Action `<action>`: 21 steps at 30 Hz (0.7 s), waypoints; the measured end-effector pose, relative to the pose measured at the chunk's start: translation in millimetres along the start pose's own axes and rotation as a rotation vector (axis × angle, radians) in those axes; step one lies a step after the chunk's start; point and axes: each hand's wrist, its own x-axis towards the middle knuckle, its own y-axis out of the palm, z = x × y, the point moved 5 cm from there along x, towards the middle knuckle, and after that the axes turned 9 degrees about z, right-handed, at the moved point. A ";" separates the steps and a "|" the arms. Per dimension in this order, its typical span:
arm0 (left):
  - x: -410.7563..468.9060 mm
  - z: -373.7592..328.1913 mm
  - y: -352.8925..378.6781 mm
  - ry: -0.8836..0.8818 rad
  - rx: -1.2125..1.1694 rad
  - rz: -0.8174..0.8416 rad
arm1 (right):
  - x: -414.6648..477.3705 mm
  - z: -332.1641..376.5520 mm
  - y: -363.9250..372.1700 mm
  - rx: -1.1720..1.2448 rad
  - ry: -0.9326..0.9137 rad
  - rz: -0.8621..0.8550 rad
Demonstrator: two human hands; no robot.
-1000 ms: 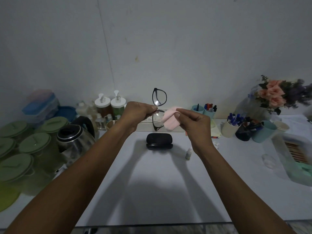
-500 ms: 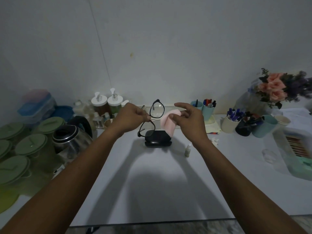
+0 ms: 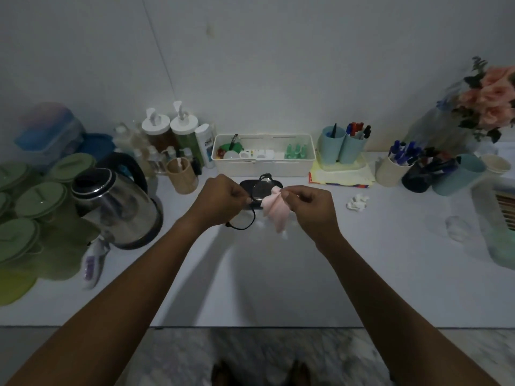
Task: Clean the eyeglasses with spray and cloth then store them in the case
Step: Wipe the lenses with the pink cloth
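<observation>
pink cloth (image 3: 274, 211) pinched in right hand (image 3: 309, 203), just right of the eyeglasses (image 3: 261, 190). left hand (image 3: 223, 199) pinches frame mid-span, long axis near-far. case (image 3: 246, 185) just beyond.

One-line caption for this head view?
Left hand holds eyeglasses while right hand pinches a pink cloth near the black case.
</observation>
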 end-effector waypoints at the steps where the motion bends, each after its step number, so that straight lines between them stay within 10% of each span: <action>1: -0.1 3.6 4.2 0.000 -0.010 -0.003 | -2.3 -6.7 1.0 -0.016 0.008 0.011; 21: -12.8 115.8 86.4 -0.119 0.420 0.136 | -18.3 -66.0 46.8 0.043 0.230 0.069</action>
